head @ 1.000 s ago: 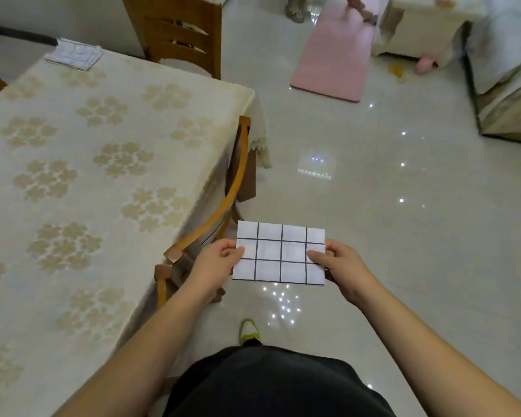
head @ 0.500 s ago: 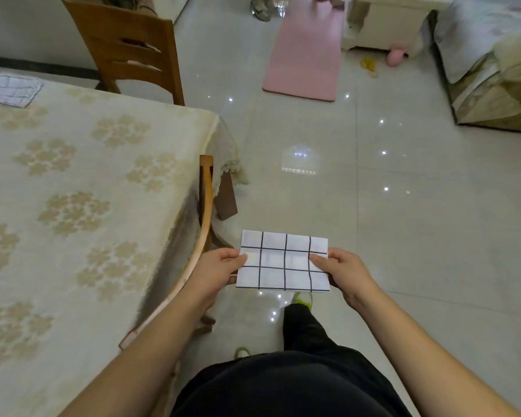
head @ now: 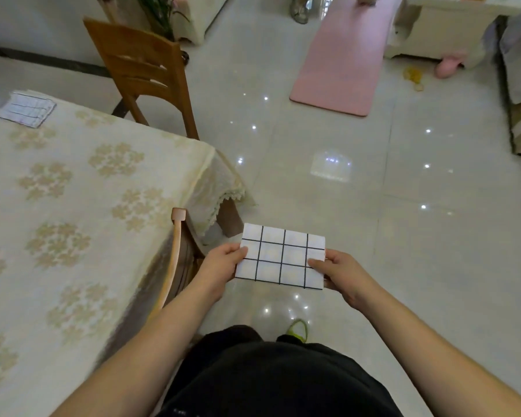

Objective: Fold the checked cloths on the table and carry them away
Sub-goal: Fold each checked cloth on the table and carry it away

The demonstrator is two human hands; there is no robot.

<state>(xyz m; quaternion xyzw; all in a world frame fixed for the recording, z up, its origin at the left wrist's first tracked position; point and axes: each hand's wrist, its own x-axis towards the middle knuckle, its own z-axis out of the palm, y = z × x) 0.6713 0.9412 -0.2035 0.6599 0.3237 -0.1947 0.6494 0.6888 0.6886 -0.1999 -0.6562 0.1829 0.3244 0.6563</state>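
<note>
A folded white cloth with black checks (head: 280,255) is held flat in the air above the floor, to the right of the table. My left hand (head: 221,263) pinches its left edge, thumb on top. My right hand (head: 339,272) pinches its right edge the same way. A second folded checked cloth (head: 27,109) lies on the far left corner of the table (head: 73,206), which wears a cream floral tablecloth.
A wooden chair (head: 146,73) stands at the table's far end. Another chair's curved back (head: 175,254) is tucked at the table's right side, close to my left arm. A pink mat (head: 343,58) lies on the shiny tiled floor ahead. White furniture and a sofa stand at the far right.
I have walked forward along the table's right side with the cloth held the same way in both hands. The table corner and far chair have come nearer.
</note>
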